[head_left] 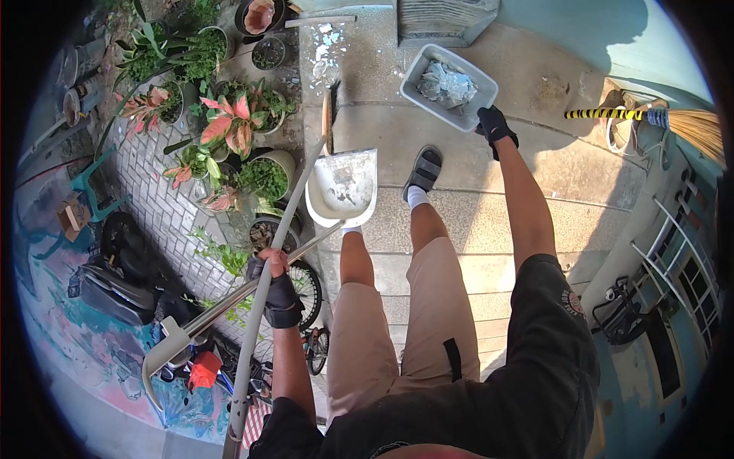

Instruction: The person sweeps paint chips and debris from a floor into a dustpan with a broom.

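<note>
My left hand [277, 287], in a black fingerless glove, is wrapped round a long grey pole [258, 321] and the metal handle of a white dustpan [342, 187]. The pan hangs in front of my left foot. My right hand [495, 126], also gloved, grips the near right corner of a grey plastic bin [449, 86]. Pale broken flakes [447, 83] lie inside the bin. More white flakes [324, 50] are scattered on the concrete beyond the dustpan.
Potted plants [229, 122] line the left side, with a parked motorcycle [115, 287] and a bicycle [310, 294] nearer me. A straw broom [688, 130] lies at the right by the wall. A ribbed grey object [440, 19] is at the top.
</note>
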A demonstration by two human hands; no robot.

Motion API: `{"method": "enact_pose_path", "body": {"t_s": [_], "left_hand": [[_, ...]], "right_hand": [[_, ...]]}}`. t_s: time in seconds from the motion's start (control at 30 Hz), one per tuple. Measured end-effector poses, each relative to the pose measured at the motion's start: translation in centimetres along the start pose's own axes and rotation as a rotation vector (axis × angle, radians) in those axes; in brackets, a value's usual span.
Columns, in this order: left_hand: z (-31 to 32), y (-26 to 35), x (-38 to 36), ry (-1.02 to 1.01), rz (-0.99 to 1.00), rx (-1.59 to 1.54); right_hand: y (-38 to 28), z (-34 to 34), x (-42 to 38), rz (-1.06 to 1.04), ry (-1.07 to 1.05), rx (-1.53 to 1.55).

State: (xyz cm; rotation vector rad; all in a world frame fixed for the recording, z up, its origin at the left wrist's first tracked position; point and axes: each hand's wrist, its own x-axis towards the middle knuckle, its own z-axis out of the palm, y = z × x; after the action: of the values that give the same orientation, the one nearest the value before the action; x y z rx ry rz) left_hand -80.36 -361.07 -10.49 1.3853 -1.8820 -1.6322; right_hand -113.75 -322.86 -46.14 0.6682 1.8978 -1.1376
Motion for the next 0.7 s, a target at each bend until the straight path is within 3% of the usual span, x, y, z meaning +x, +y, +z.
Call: {"method": "enact_pose_path", "body": {"t_s": [0.17,0.37,0.43,0.5,0.53,0.57,0.63,0.7], "left_hand": [[0.4,-0.7,-0.1,0.003,-0.038,0.056],[1.9,-0.4,-0.1,-0.033,-0.021,0.085],[2.1,0.1,0.0,-0.048,-0.034,0.125],[2.2,0.1,0.2,-0.099,-0.046,0.140],[2.0,-0.3,0.3,-0.099,-0.044,0.135],[1.7,-0.9,0.3,-0.092,-0.060,0.160],[1.6,-1.8,0.4,-0.084,-0.068,0.173],[1.5,-1.8,0.6,-0.121,-0.020,0.273]], "right_hand": [[0.8,-5.1,5.4,0.179,0.062,0.031],[0.1,-4.4,3.4,0.109,0.272,-0.025],[1.6,-4.0,3.5,0.093,0.313,0.092],[-0.8,-3.4,-1.4,0.161,0.342,-0.027],[-0.8,-3.0,-2.5,0.096,0.426,-0.211],[0.1,-1.9,-3.6,-0.004,0.644,-0.208],[1.3,-0.9,-5.1,-0.024,0.697,-0.378],[5.8,1.0,-4.2,0.006,0.326,-0.078]]}}
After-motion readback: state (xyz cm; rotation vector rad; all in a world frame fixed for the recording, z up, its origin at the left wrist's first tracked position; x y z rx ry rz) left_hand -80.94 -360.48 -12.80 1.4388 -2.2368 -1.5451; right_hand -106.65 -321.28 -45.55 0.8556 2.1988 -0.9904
